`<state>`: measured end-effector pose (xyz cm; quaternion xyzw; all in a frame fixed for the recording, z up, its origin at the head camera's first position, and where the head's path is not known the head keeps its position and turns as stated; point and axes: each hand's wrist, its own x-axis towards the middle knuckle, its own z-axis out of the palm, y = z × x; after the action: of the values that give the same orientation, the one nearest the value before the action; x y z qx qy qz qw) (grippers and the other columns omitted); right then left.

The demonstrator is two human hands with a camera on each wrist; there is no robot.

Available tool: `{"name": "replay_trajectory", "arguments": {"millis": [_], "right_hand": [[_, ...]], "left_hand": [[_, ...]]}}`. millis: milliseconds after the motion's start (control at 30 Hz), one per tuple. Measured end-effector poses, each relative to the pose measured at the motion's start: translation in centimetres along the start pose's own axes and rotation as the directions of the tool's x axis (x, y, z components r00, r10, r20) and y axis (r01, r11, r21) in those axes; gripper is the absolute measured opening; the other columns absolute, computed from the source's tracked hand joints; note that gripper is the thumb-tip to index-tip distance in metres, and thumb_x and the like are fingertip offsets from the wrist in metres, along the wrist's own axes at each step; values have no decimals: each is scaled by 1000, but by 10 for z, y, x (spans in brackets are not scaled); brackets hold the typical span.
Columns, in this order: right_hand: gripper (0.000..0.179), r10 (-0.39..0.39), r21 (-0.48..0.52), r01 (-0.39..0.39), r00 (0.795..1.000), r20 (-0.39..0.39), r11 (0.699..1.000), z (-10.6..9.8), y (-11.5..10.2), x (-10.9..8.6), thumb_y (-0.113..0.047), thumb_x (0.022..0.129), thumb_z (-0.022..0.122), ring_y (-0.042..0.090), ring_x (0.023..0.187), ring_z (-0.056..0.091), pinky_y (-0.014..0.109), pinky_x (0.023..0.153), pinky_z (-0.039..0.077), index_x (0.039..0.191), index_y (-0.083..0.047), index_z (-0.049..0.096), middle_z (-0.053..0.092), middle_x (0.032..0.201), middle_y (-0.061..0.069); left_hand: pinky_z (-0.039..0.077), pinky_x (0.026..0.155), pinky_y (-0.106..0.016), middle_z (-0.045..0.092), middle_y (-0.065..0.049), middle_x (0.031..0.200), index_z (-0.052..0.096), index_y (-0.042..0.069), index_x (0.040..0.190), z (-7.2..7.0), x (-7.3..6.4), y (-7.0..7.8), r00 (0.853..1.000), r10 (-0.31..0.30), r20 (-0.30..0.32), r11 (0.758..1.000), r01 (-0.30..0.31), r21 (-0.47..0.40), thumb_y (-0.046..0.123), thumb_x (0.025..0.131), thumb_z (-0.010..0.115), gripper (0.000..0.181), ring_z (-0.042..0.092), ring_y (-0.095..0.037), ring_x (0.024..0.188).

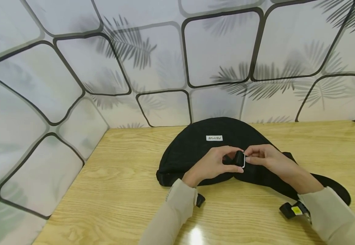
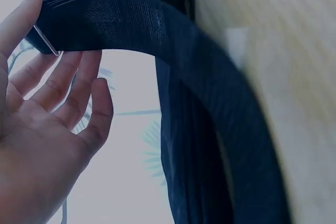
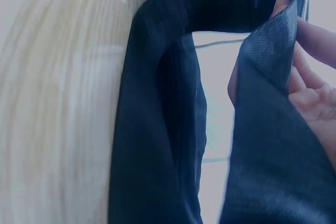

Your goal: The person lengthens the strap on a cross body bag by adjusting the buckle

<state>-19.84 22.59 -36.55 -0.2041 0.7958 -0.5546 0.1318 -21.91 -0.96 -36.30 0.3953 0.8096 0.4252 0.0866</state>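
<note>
A black half-moon fabric bag [image 1: 189,153] with a white label [image 1: 214,138] lies on the wooden table. Above its near side, the left hand [image 1: 215,165] pinches a black webbing strap [image 1: 239,159] between thumb and fingers, right beside a silver metal strap slider [image 1: 243,160]. From the other side the right hand [image 1: 267,160] pinches the strap at the slider. In the left wrist view the strap [image 2: 121,22] arcs away from the slider [image 2: 46,40]. The right wrist view shows a strap length [image 3: 268,114] hanging from the right fingers; the slider is mostly hidden there.
Near the left sleeve a small black piece [image 1: 200,200] rests on the table [image 1: 113,190]. By the right sleeve lies another black piece [image 1: 286,211] with a yellow tag [image 1: 297,211]. A patterned cloth wall [image 1: 165,75] rises behind and to the left.
</note>
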Motion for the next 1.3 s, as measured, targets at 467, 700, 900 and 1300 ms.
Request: {"name": "replay_trajectory", "arguments": {"millis": [467,700,900,1300], "right_hand": [[17,22,-41,-19,998,64,999,-14,3,-5,-8,104,56,15,73,50,29,64,41,107,7,64,60,79,-6],[16,9,-41,-6,997,79,999,-17,3,-7,-7,105,55,16,85,53,29,75,44,105,7,64,61,83,-3],[15,-18,-46,20,999,35,999,-11,-1,-6,-5,104,55,16,84,55,27,77,46,106,8,64,63,86,-1],[13,-20,-30,21,1000,16,999,-5,-1,-4,-1,104,54,15,87,57,27,78,47,108,7,64,65,91,0]], "left_hand": [[46,88,-22,67,-2,112,60,6,138,-14,-5,1,998,23,-51,1000,-22,2,19,94,76,49,58,-4,102],[46,90,-23,67,-3,112,59,6,140,-17,-6,2,998,17,-59,1000,-17,0,20,94,76,50,59,-5,102],[46,88,-21,67,0,108,62,7,134,-10,-3,2,999,16,-36,1000,-17,-24,18,93,77,44,59,-4,100],[45,88,-16,66,5,105,65,10,128,-1,0,4,1000,17,17,1000,-17,1,22,93,77,38,59,-3,99]]}}
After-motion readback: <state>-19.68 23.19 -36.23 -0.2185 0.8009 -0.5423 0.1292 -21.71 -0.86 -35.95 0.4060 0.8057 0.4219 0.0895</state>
